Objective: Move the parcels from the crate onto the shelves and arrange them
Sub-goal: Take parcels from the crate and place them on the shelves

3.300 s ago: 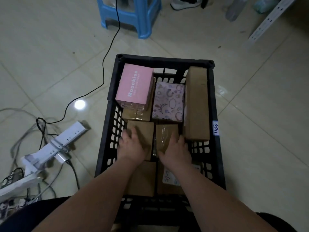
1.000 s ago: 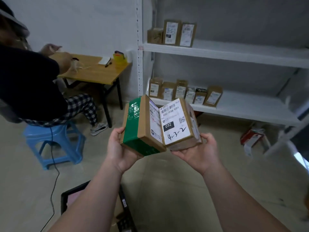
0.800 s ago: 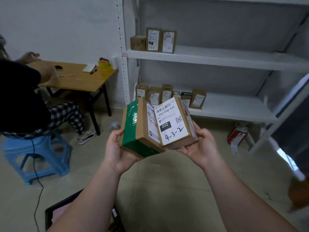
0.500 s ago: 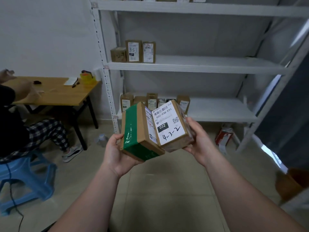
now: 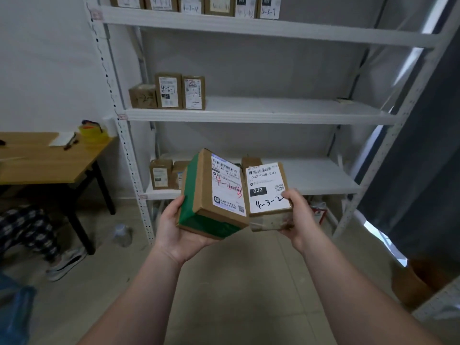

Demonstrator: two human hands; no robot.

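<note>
White shelving (image 5: 249, 113) ahead: left hand (image 5: 179, 230) curls round the green-taped parcel (image 5: 211, 195), right hand (image 5: 298, 220) pinches the 4-3-2 parcel (image 5: 266, 188).

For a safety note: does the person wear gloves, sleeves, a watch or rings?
No. The left hand and the right hand have no gloves; no ring, watch or bracelet shows. The left arm and the right arm are bare down to the picture's edge, no sleeve in view.

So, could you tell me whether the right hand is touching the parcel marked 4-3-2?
Touching. The head view shows the right hand gripping the parcel marked 4-3-2, its thumb lying on the front face, over the last handwritten digit.
</note>
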